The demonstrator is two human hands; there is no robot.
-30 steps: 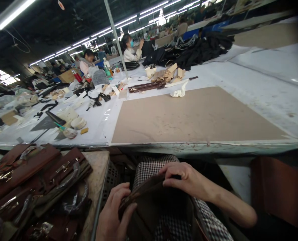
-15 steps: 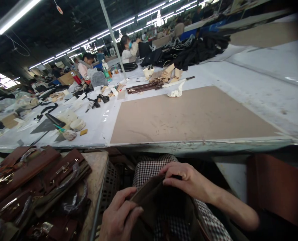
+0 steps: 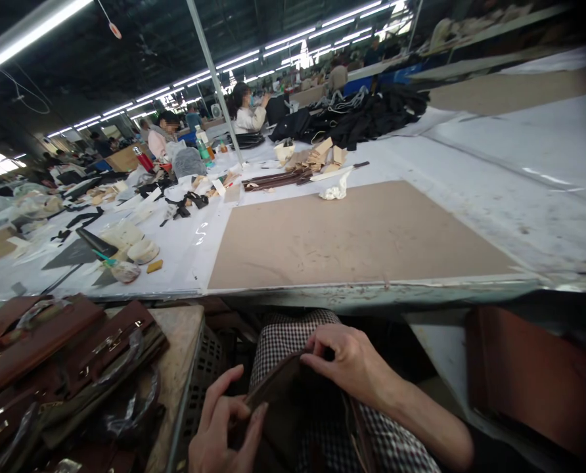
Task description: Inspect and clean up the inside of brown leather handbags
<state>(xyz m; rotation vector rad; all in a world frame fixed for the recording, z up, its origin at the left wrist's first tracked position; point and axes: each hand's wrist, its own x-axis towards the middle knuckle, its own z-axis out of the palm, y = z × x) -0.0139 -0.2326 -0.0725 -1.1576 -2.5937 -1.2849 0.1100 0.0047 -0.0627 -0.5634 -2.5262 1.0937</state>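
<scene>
A dark olive-brown bag (image 3: 280, 410) lies on my lap, over black-and-white checked cloth (image 3: 278, 341), its lower part cut off by the picture's bottom edge. My right hand (image 3: 349, 361) pinches the far end of its rim between thumb and fingers. On the near left stretch of the same rim, my left hand (image 3: 224, 420) has thumb and bent fingers closed, while the index finger is raised off the edge. The inside of the bag is dark, and little of it can be made out.
Brown bags (image 3: 90, 348) with metal clasps and wrapped handles crowd a stand (image 3: 175, 328) at left. A brown leather case (image 3: 529, 374) is at right. Ahead, the worktable (image 3: 421, 286) bears a beige sheet (image 3: 352, 243), a glue pot (image 3: 142, 251) and leather strips (image 3: 273, 180). Co-workers sit beyond.
The view has shifted slightly. My left index finger has lifted away from the rim, and my right hand has moved a little left along with the bag's edge.
</scene>
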